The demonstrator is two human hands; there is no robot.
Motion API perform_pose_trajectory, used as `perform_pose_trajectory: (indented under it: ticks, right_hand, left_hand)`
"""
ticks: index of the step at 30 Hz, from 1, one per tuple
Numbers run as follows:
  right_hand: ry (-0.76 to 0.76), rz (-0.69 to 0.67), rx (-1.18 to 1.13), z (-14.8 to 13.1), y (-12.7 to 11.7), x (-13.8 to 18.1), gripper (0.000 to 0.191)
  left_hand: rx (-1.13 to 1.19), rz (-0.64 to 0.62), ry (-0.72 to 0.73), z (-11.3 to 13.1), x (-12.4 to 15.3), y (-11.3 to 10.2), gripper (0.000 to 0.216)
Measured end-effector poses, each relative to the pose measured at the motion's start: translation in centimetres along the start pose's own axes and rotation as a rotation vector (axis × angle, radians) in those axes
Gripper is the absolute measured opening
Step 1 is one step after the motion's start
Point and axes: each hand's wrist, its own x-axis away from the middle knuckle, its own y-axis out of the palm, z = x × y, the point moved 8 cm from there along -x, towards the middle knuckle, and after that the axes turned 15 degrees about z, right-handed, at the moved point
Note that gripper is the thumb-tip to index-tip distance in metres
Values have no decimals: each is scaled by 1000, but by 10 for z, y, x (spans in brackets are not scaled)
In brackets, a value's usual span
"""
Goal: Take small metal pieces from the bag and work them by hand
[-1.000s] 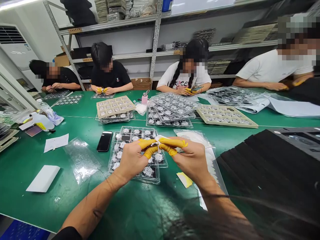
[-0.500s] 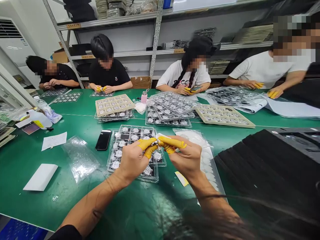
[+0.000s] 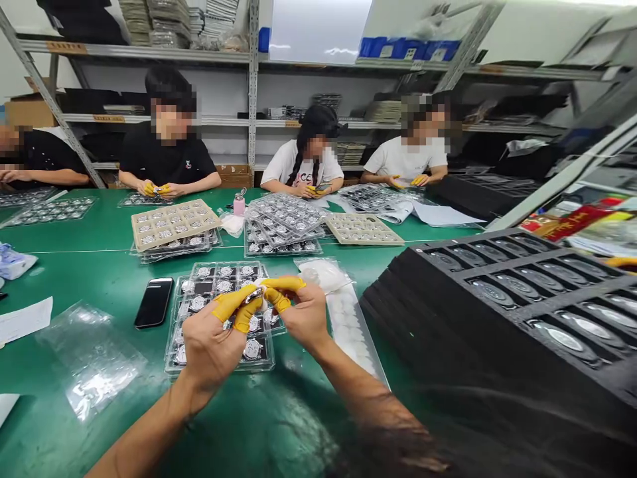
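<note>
My left hand (image 3: 212, 342) and my right hand (image 3: 301, 312) meet above a clear plastic tray (image 3: 219, 317) of round silver parts on the green table. Yellow finger cots cover the thumbs and forefingers. Between the fingertips both hands pinch one small silver part (image 3: 253, 293), and a bit of white cloth shows under my right fingers. The tray lies right below the hands, partly hidden by them.
A black phone (image 3: 154, 302) lies left of the tray, clear plastic bags (image 3: 92, 355) further left. A black foam tray stack (image 3: 502, 299) fills the right. More part trays (image 3: 283, 222) sit mid-table. Several people work across the table, shelves behind them.
The view has swung right, so hands and tray now sit left of centre. The black foam trays show more fully. My hands keep the same pinch on the part.
</note>
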Motion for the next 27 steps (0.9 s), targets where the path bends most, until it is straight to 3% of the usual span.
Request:
perform_pose_trajectory:
  ticks: [3,5,7,9,11,15,18,20,22,25,27]
  right_hand:
    - [32,48,26,-2,-6,-1,10]
    - [172,43,-55,5,-5,1,8]
    - [348,-8,-197,15,2,5,8]
    - [397,-31,-279,17,6,7,9]
    - [281,-14,-253,12,2,3,15]
    - [-204,-49,-43,-12,-5,1,31]
    - [-522,-90,291,-18,1,13,35]
    - [-586,-108,515,-9,7,17,31]
    - [-497,-58,568,3,4,14,31]
    - [-194,52,318,17,-8,1,22]
    - [-4,58,115,24,-11,-4,12]
  left_hand:
    - [126,17,-267,-18,7,7,19]
    - [264,14,-417,-25,12,15,18]
    - [355,-24,-470,-25,13,22,17]
    - [359,-78,-405,-20,7,23,16]
    - [282,-127,-239,-11,-1,19,16]
    - [38,-147,131,10,-7,7,19]
    - [-34,-132,220,19,-3,3,19]
    - [-1,-148,88,12,-3,7,18]
    - [99,-150,-223,-9,-3,11,19]
    - [315,-141,-707,-43,4,22,32]
    - [445,-158,-882,-53,9,30,44]
